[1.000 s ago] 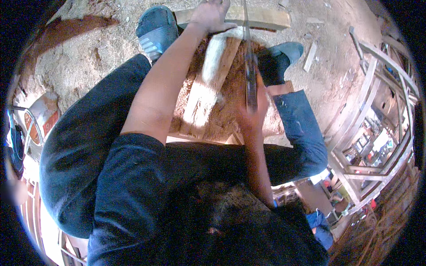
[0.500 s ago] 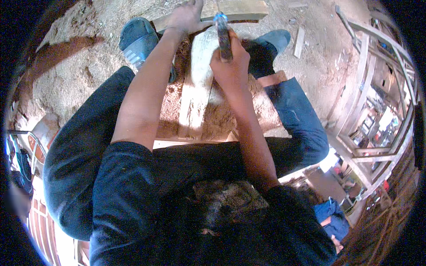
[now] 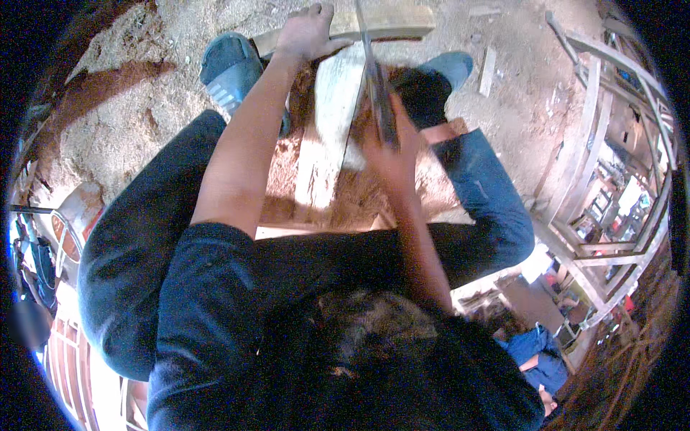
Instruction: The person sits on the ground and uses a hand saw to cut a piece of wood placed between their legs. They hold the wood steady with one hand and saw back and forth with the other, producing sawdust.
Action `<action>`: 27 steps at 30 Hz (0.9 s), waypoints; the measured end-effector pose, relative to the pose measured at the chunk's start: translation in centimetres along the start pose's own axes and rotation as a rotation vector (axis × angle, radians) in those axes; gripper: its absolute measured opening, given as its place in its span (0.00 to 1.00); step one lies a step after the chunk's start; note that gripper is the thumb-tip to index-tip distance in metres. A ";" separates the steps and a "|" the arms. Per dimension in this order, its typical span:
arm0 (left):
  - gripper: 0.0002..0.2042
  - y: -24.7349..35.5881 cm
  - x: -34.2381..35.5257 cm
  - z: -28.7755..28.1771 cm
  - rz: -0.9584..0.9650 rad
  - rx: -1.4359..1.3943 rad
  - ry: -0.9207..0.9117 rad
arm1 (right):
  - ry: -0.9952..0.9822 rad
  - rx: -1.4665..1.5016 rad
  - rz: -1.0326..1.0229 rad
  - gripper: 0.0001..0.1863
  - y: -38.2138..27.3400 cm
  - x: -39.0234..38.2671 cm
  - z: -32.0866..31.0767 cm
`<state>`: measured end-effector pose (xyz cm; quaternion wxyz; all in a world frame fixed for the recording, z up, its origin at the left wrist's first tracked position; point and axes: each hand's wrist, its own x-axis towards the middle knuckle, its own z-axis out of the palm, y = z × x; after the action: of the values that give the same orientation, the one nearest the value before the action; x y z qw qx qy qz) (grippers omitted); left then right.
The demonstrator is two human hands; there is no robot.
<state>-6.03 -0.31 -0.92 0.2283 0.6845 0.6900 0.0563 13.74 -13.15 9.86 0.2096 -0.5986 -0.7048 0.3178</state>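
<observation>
My left hand (image 3: 307,34) grips a wooden board (image 3: 402,25) lying crosswise at the far end, its fingers over the top and its thumb stretched along the near side. My right hand (image 3: 394,147) is closed round the dark handle of what looks like a hand saw (image 3: 366,43), seen almost edge-on. Its thin blade points away from me and crosses the board, just right of my left hand. Under the board's near side, a pale thick timber (image 3: 332,108) runs lengthwise toward me between my legs. Slight motion blur softens the right hand.
My sandalled left foot (image 3: 233,72) and my right foot (image 3: 449,68) flank the timber. Dusty ground bears wood scraps, among them a short offcut (image 3: 487,72). A wooden frame (image 3: 586,136) stands at right. Behind me at lower right is another person in blue clothing (image 3: 537,352).
My right hand has drawn the saw back toward me and slightly right, so more of the blade shows. My left hand stays on the board; the view has shifted slightly.
</observation>
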 end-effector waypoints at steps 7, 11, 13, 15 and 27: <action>0.41 0.1 0.2 0.3 0.068 0.027 0.047 | 0.016 -0.060 0.056 0.24 -1.0 1.6 0.2; 0.39 -0.4 -0.1 1.7 0.093 0.136 0.152 | 0.105 -0.061 -0.056 0.24 -1.4 0.2 0.6; 0.39 -1.3 0.8 2.7 0.168 0.065 0.226 | 0.062 -0.045 0.076 0.24 -1.6 -5.2 -1.7; 0.39 -1.1 -0.4 1.7 0.139 0.150 0.212 | -0.030 0.018 0.267 0.25 -1.7 -7.5 -2.2; 0.43 -0.8 0.2 1.0 0.128 0.098 0.142 | -0.113 -0.025 0.139 0.30 -1.5 -11.2 -5.0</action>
<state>-6.37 -0.40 -2.20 0.1408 0.7318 0.6613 0.0851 18.24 -23.21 15.45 0.1396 -0.6296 -0.6762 0.3562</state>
